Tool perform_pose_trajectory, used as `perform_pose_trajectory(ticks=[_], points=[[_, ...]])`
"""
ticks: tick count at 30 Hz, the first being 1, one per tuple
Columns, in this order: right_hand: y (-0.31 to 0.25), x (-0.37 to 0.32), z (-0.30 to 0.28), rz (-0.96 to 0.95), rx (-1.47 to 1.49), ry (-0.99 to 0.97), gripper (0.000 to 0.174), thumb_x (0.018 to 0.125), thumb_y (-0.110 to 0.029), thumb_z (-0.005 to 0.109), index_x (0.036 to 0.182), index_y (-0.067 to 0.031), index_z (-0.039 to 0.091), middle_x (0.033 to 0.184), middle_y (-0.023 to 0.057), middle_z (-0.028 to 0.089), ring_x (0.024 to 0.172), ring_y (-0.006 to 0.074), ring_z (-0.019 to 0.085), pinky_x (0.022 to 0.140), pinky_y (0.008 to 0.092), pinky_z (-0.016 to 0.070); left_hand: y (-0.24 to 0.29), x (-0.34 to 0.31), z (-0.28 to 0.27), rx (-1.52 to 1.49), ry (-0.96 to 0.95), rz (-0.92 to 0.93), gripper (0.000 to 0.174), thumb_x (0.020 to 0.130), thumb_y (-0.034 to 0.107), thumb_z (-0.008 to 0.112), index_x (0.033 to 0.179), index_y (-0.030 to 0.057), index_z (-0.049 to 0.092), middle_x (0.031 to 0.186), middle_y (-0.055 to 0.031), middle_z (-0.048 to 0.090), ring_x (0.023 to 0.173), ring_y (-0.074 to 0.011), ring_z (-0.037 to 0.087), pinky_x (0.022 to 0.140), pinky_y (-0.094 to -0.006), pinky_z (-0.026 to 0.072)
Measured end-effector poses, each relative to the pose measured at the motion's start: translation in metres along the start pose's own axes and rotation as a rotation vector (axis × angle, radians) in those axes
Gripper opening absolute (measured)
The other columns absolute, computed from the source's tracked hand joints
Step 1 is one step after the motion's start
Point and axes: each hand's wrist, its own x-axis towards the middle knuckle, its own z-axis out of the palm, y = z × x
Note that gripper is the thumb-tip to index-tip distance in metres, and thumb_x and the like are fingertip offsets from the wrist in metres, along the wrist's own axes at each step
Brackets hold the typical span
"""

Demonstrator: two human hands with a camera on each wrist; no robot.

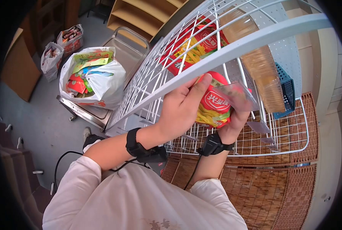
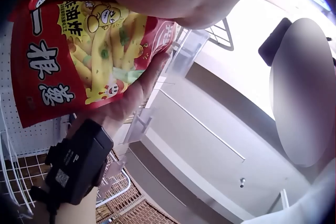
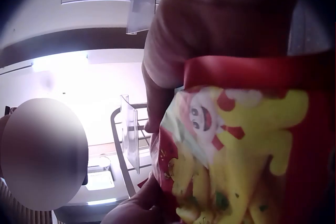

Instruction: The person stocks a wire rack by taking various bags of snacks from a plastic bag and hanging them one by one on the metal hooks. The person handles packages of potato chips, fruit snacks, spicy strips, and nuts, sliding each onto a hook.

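Both hands hold a red snack bag [image 1: 213,105] with pictures of yellow sticks in front of the white wire rack. My left hand [image 1: 182,107] grips its upper left edge, thumb lying along the top. From the lower right, my right hand [image 1: 238,120] holds the other side, its fingers partly hidden by the bag. The left wrist view shows the front of the snack bag [image 2: 100,50], with my right hand [image 2: 131,95] at its edge. The snack bag [image 3: 236,150] fills much of the right wrist view. Similar red bags [image 1: 207,36] lie on the rack beyond the rail.
The rack's white rail [image 1: 232,51] crosses close above the hands. Clear plastic plates [image 1: 238,96] stick out beside them. Plastic containers [image 1: 259,61] and a blue basket [image 1: 286,92] stand right. At left, a full white carrier bag [image 1: 109,82] sits on a metal cart [image 1: 127,48].
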Motion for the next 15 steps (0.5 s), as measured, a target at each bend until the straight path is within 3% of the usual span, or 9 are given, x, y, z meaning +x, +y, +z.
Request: perform_pose_trajectory(ticks=[4,5,6,8,12,14,15], points=[[-0.003,0.005,-0.007,0.048,-0.089,-0.12,0.034,0.076,-0.014,0.064,0.1,0.0082,0.058,0.096,0.0179,0.065,0.086,0.0249,0.066,0.08,0.0365,0.0543,-0.002,-0.005,-0.006,0.075,-0.068,0.037,0.027,0.1,0.022,0.045,0.103,-0.0025,0.058,0.092,-0.0025,0.063,0.085,-0.0041,0.057,0.074,-0.0202,0.0472],[-0.006,0.005,-0.002,0.075,0.028,-0.082,0.035,0.069,-0.003,0.07,0.101,0.009,0.065,0.09,0.0159,0.068,0.077,0.0188,0.066,0.073,0.0296,0.0537,-0.005,-0.006,-0.004,0.045,-0.034,0.059,0.027,0.099,0.022,0.047,0.1,-0.0021,0.059,0.084,-0.001,0.061,0.079,-0.0032,0.054,0.07,-0.0203,0.0458],[-0.007,0.004,0.0,0.074,0.029,-0.082,0.035,0.069,-0.003,0.07,0.101,0.009,0.065,0.09,0.0159,0.068,0.077,0.0188,0.066,0.073,0.0296,0.0537,-0.007,-0.007,-0.003,0.015,0.0,0.082,0.026,0.098,0.023,0.05,0.096,-0.0016,0.06,0.076,0.0006,0.059,0.073,-0.0024,0.051,0.066,-0.0203,0.0444],[-0.009,0.003,0.003,0.043,0.002,-0.076,0.035,0.068,-0.002,0.072,0.101,0.009,0.065,0.091,0.0152,0.068,0.078,0.0181,0.066,0.072,0.0292,0.0539,-0.009,-0.005,-0.007,0.072,0.0,0.105,0.026,0.098,0.022,0.05,0.095,-0.0017,0.06,0.075,0.0005,0.058,0.072,-0.0028,0.05,0.065,-0.0205,0.0439],[-0.003,0.009,-0.015,-0.061,-0.063,-0.128,0.036,0.069,-0.002,0.073,0.103,0.0087,0.064,0.091,0.0142,0.068,0.079,0.0172,0.065,0.073,0.0288,0.0534,-0.004,-0.008,-0.006,0.252,-0.004,0.226,0.026,0.098,0.022,0.051,0.092,-0.002,0.059,0.071,0.0008,0.055,0.069,-0.0035,0.047,0.063,-0.0209,0.0423],[-0.008,0.009,-0.017,-0.029,-0.1,-0.206,0.038,0.078,-0.01,0.065,0.111,0.0084,0.058,0.101,0.0179,0.065,0.088,0.0243,0.066,0.08,0.0366,0.0541,0.002,-0.007,-0.005,0.248,0.009,0.207,0.027,0.098,0.023,0.05,0.095,-0.0023,0.059,0.075,0.0004,0.057,0.072,-0.0035,0.049,0.066,-0.0211,0.0431],[-0.007,0.011,-0.016,-0.029,-0.1,-0.206,0.038,0.078,-0.01,0.065,0.111,0.0084,0.058,0.101,0.0179,0.065,0.088,0.0243,0.066,0.08,0.0366,0.0541,0.003,-0.007,-0.004,0.243,0.022,0.185,0.028,0.098,0.024,0.05,0.097,-0.0026,0.06,0.078,0.0,0.059,0.075,-0.0036,0.05,0.068,-0.0213,0.0439]])
